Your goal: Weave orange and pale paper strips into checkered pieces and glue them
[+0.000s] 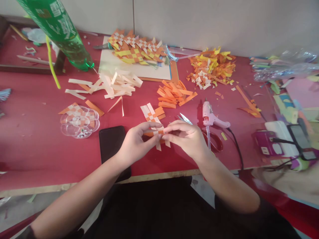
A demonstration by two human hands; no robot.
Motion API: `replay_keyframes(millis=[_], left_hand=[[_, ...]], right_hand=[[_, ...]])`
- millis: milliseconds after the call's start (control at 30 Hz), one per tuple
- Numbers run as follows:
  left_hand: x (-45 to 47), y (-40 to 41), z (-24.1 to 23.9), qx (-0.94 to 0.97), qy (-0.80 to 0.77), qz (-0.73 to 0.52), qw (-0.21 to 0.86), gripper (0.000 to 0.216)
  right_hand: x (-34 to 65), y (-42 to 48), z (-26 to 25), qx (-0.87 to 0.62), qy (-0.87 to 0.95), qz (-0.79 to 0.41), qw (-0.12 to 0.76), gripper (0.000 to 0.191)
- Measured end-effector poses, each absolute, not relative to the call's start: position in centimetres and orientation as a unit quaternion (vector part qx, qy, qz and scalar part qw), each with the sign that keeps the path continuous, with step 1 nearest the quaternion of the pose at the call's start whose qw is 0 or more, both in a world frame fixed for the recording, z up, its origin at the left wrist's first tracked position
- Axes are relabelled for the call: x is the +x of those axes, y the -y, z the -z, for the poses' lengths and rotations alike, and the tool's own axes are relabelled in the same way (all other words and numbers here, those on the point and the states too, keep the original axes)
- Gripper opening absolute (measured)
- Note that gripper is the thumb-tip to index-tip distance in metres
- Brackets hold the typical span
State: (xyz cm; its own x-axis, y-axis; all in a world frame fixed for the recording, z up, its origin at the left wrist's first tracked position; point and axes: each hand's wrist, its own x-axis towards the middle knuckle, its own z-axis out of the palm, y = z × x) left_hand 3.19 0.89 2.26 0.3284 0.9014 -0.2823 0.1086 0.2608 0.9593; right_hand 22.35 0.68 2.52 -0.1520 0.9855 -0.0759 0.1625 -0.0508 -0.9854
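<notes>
Between my two hands is a small woven piece of orange and cream paper strips [157,133], partly hidden by my fingers, with loose strip ends hanging below. My left hand [138,141] pinches it from the left, thumb below and fingers above. From the right, my right hand [185,136] pinches its other side. Just beyond my fingers lies another woven orange and cream paper piece [152,114]. A pair of scissors [185,118] rests beyond my right hand, its handles partly behind my wrist. The pink glue gun [213,116] lies to the right.
Cream strips [119,84] and orange strips [174,93] lie in piles ahead. Finished woven fish [137,46] rest on a board behind them, beside paper scraps [211,66]. A clear flower-shaped tray [81,121], black phone [111,142] and green bottle [67,36] are leftward; a power strip [280,136] is right.
</notes>
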Motion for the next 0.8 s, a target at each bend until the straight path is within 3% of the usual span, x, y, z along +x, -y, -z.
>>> replay_keyframes(millis=[133,400,800], left_hand=[[3.4,-0.9,-2.6,0.503,-0.483,-0.324,0.639,0.03],[3.3,-0.6,-2.1,0.496,-0.446,-0.368,0.647,0.023],[3.5,-0.7,-1.8,0.506,-0.435,-0.374,0.643,0.018]], right_hand=[[22.5,-0.4,-2.6,-0.509,0.544,-0.532,0.403,0.049],[22.1,0.2,-3.0,-0.541,0.64,-0.374,0.398,0.009],[22.0,0.3,-3.3,-0.518,0.659,-0.369,0.401,0.003]])
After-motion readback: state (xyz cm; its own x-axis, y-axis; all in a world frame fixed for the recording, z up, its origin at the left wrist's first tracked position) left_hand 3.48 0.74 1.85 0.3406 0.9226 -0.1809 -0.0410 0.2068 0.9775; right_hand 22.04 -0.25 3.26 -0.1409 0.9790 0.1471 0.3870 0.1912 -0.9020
